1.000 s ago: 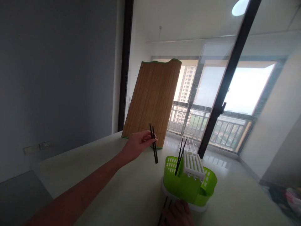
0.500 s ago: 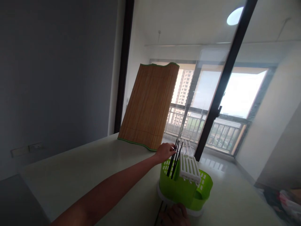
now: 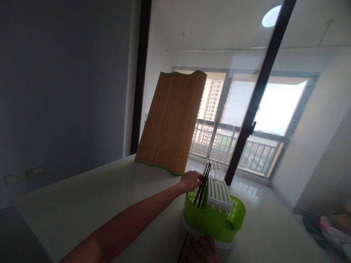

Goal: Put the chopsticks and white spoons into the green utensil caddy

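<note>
Pale countertop [image 3: 109,197] under a balcony window [image 3: 274,109]; left hand [image 3: 192,180] pinches black chopsticks [image 3: 201,184].

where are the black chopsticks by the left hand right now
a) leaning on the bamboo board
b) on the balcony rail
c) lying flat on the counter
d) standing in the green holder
d: the black chopsticks stand tilted inside the green holder, with the left hand at their upper ends.

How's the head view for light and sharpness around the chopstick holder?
Head view: strong backlight from the balcony window dims the foreground; the left hand on the black chopsticks in the green plastic holder looks soft; the right hand is dark and cropped at the bottom edge; straight lines bow.
</note>
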The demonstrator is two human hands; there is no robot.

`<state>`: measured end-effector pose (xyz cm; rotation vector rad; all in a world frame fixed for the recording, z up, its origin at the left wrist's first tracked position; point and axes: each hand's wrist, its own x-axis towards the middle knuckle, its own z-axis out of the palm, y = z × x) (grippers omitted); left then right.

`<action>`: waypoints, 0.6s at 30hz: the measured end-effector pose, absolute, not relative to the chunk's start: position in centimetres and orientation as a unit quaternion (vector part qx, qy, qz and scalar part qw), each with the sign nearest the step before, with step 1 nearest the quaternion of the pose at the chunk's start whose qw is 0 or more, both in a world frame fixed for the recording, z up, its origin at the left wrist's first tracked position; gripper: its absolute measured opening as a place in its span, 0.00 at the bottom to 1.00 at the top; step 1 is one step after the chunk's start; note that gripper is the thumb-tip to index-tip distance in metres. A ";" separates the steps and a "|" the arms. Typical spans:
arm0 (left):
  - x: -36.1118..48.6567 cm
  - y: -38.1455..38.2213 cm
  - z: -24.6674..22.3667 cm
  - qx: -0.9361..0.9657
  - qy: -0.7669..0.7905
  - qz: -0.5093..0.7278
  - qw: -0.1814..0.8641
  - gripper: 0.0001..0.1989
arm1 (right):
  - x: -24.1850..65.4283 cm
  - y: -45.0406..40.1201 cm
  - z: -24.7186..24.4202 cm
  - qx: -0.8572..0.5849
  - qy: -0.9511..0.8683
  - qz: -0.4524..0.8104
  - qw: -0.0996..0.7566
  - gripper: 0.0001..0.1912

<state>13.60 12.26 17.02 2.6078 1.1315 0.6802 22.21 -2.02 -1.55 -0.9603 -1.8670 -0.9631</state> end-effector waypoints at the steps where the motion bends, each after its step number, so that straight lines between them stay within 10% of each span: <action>1: 13.5 12.2 17.0 0.886 0.387 0.231 0.107 0.13 | 22.1 -2.1 -1.2 -0.380 -0.737 -0.382 0.408 0.20; 18: 6.1 4.4 13.0 0.851 0.394 0.334 0.090 0.09 | 20.8 -2.9 0.3 -0.357 -0.752 -0.324 0.449 0.23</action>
